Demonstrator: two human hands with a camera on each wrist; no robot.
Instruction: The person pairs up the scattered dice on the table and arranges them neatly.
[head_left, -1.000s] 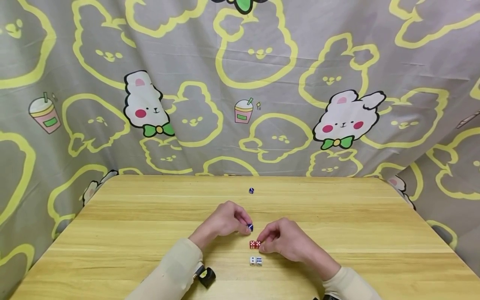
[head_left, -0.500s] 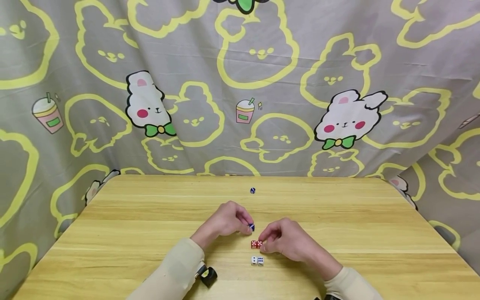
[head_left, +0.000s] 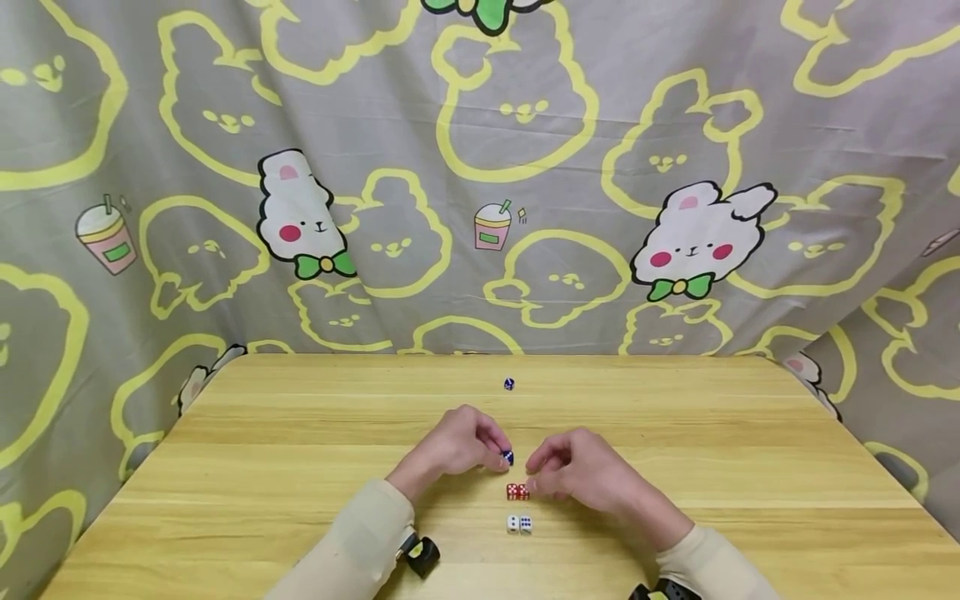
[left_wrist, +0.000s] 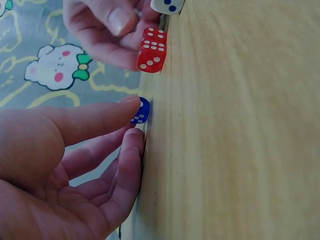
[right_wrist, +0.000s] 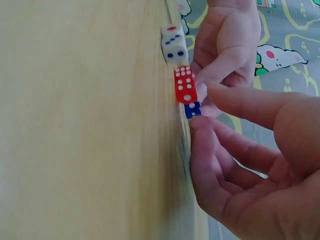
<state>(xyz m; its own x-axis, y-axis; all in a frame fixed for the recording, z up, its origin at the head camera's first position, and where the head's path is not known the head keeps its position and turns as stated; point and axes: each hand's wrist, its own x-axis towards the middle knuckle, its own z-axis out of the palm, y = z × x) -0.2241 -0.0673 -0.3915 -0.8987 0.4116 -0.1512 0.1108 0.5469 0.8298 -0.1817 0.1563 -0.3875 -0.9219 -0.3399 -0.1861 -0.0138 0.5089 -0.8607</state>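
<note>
My left hand (head_left: 460, 442) pinches a blue die (head_left: 507, 457) between thumb and forefinger, low over the wooden table; in the left wrist view the thumb covers part of the blue die (left_wrist: 142, 111). Two red dice (head_left: 517, 492) sit side by side, nearer to me. Just right of them is my right hand (head_left: 588, 468), its thumb tip right at the right-hand one. In the right wrist view a gap shows between the thumb and fingers of the right hand (right_wrist: 260, 150), with nothing held in it. A pair of white dice (head_left: 519, 524) stands together in front of the red ones.
Another blue die (head_left: 509, 384) lies alone near the far edge of the wooden table (head_left: 300, 408). Behind that edge hangs a grey curtain (head_left: 405, 125) printed with cartoon animals. Each wrist carries a black strap, with the left strap (head_left: 422, 557) showing beside the sleeve.
My right hand has eased slightly away from the red dice, its fingertips rising and its grip loosening. The left hand keeps hold of the blue die. The head view has shifted a little.
</note>
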